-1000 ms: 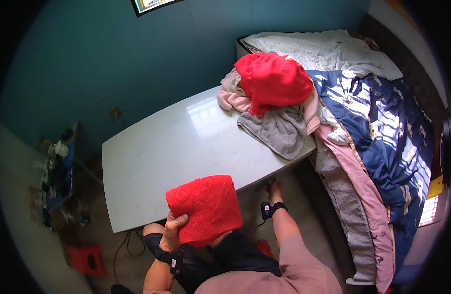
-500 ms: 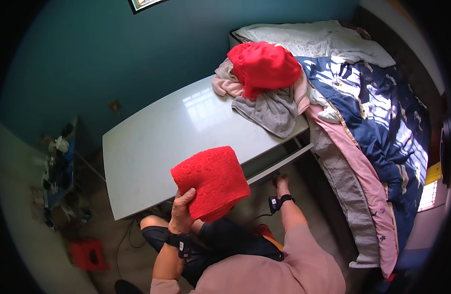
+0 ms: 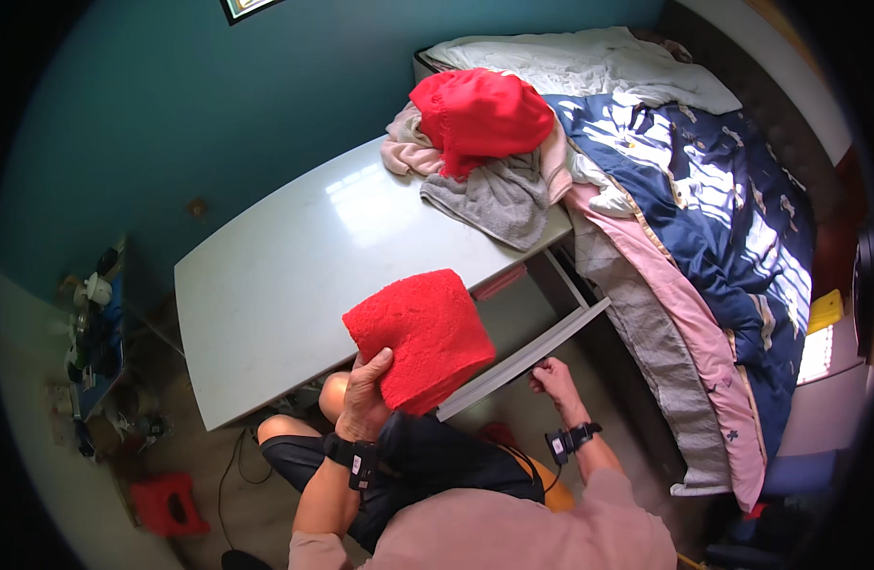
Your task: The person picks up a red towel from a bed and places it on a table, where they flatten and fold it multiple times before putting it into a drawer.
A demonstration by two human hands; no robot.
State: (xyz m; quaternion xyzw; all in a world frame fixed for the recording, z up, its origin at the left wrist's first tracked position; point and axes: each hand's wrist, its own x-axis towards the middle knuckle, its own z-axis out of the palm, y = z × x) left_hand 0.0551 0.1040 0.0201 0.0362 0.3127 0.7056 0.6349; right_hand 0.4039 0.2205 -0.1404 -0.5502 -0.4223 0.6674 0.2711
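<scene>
Head view: left hand (image 3: 365,394) holds a folded red towel (image 3: 420,337) up in front of the chest, its fingers (image 3: 378,366) closed under the lower near edge, thumb side on the face of the cloth. Towel hangs over the near edge of the white table (image 3: 266,294); long axis runs lower-left to upper-right.

Right hand (image 3: 554,377) is at the front edge of the open drawer (image 3: 527,351), its fingers curled at the lip; grip cannot be told for sure. The drawer lies just right of and below the towel, nearer the right hand. A pile of clothes (image 3: 484,142) sits on the far table corner beside the bed (image 3: 703,218).
</scene>
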